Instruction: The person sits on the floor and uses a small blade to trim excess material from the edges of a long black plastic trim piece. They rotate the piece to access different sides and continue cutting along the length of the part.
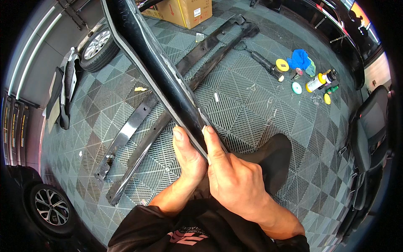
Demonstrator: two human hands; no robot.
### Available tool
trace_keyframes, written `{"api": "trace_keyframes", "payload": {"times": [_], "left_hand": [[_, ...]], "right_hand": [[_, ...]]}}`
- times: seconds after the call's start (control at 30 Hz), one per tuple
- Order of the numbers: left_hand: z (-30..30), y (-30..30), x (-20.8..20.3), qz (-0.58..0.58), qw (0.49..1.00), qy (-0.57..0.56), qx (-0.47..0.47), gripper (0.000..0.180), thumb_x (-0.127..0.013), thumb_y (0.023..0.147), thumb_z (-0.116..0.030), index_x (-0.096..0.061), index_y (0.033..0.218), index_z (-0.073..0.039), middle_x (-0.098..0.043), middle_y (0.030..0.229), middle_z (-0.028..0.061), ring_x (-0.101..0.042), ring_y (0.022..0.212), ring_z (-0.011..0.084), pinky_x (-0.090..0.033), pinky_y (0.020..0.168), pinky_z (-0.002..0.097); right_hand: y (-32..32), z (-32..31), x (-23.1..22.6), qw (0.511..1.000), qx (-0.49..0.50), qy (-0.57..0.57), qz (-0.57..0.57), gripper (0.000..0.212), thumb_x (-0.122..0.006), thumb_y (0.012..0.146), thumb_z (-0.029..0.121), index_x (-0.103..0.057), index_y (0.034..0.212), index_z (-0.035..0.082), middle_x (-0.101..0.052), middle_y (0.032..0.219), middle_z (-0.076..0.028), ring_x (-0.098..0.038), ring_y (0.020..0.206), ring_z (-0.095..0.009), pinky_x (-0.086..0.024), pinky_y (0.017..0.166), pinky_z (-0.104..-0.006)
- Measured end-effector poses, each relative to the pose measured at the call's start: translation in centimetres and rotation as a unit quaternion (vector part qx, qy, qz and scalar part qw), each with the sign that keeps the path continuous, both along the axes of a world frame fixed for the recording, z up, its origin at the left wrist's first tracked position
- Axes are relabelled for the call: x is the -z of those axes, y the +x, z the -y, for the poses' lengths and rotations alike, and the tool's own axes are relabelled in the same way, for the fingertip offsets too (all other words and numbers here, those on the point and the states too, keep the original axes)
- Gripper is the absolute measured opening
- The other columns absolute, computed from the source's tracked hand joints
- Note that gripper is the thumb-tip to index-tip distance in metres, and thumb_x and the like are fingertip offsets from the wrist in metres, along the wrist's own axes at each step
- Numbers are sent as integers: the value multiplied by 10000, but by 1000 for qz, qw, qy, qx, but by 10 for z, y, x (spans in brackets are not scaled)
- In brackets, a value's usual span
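Note:
A long black channel-shaped car trim strip (155, 69) slants from the top of the view down to my lap, its hollow side facing me. Its near end rests in my left hand (187, 156), with the thumb laid along the left edge and the other fingers hidden beneath. On the right edge, my right hand (235, 180) presses with its index finger pointing up along the strip, and its other fingers are curled in. A thin pale line runs along that edge just above the fingertip; whether it is tape or film I cannot tell.
Two long dark strips (138, 156) lie on the grey tiled floor. A cardboard box (184, 12) and a loose wheel (99, 49) stand beyond. To the right are a polisher (266, 64), a blue cloth (299, 59), bottles (315, 82) and a car seat (369, 126).

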State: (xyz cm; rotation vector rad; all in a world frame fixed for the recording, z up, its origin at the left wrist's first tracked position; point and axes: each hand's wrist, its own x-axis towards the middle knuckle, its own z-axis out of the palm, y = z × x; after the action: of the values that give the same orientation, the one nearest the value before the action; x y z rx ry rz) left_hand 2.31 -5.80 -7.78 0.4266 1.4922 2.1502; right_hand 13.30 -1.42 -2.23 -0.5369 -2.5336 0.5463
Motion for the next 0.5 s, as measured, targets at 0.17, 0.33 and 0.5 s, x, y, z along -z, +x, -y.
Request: {"api": "trace_keyframes", "payload": {"times": [0.17, 0.33, 0.5], "left_hand": [[1, -1, 2, -19, 1000, 6, -4, 704, -305, 1030, -665, -599, 1011, -25, -633, 834, 29, -579, 693, 99, -465, 600, 233], [4, -1, 5, -40, 999, -8, 1, 662, -339, 1008, -704, -584, 1051, -91, -599, 881, 11, -559, 756, 104, -471, 661, 250], [3, -2, 2, -53, 998, -13, -6, 675, -335, 1003, -713, -588, 1046, -89, -608, 857, 18, -572, 733, 120, -478, 640, 255]], "right_hand": [[2, 1, 1, 1000, -3, -8, 0, 623, -648, 820, -11, -515, 1427, -45, -555, 581, -66, -572, 449, -183, -506, 465, -336], [4, 3, 3, 1000, 0, -8, 10, 626, -640, 814, -24, -515, 1427, -45, -567, 586, -71, -580, 449, -183, -508, 464, -333], [8, 4, 6, 1000, -2, -19, 13, 629, -641, 810, -34, -513, 1425, -51, -578, 594, -76, -587, 455, -188, -511, 468, -331]]}}
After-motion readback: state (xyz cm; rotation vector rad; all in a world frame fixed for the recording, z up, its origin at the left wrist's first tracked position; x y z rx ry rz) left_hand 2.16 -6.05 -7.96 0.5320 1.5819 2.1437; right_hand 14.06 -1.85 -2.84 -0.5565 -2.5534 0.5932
